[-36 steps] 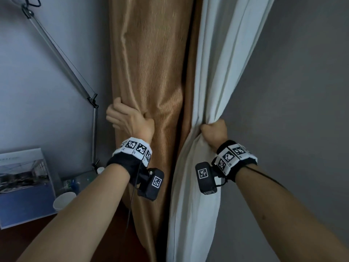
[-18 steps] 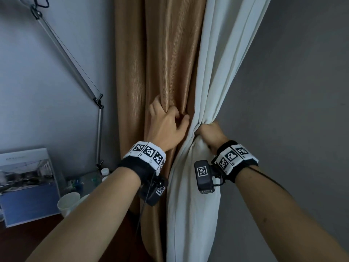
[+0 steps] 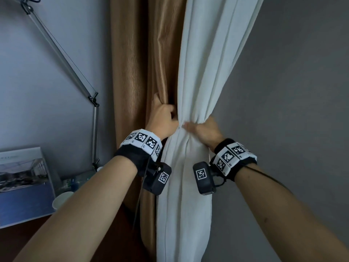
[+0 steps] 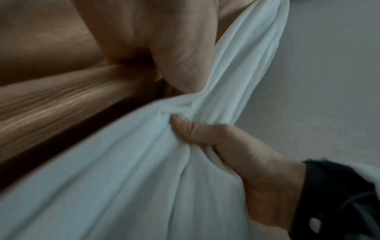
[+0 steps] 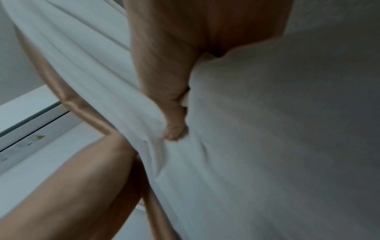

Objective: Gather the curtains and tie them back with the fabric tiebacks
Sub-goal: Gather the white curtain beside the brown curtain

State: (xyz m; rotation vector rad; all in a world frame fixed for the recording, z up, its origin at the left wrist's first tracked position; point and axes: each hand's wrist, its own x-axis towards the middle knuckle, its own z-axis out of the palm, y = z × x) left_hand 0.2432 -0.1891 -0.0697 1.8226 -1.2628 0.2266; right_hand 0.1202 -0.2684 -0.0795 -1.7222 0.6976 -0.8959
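Note:
A brown curtain [image 3: 143,53] hangs at the centre left, and a white curtain [image 3: 204,63] hangs right beside it. My left hand [image 3: 162,118] grips a fold of the brown curtain [image 4: 51,100] and holds it against the white one. My right hand [image 3: 204,129] grips the bunched white curtain [image 4: 144,170] at the same height, thumb across its front. The two hands almost touch. In the right wrist view my thumb [image 5: 174,123] presses into the white curtain [image 5: 267,129]. No fabric tieback shows in any view.
A metal lamp arm [image 3: 62,57] slants across the wall on the left. Below it a framed picture [image 3: 22,182] and a white cup [image 3: 61,200] stand on a dark desk [image 3: 28,235]. A bare grey wall [image 3: 292,91] fills the right.
My left hand has carried the brown curtain rightward from its left edge up against the white curtain. My right hand has kept hold of the white curtain, with its thumb now across the front.

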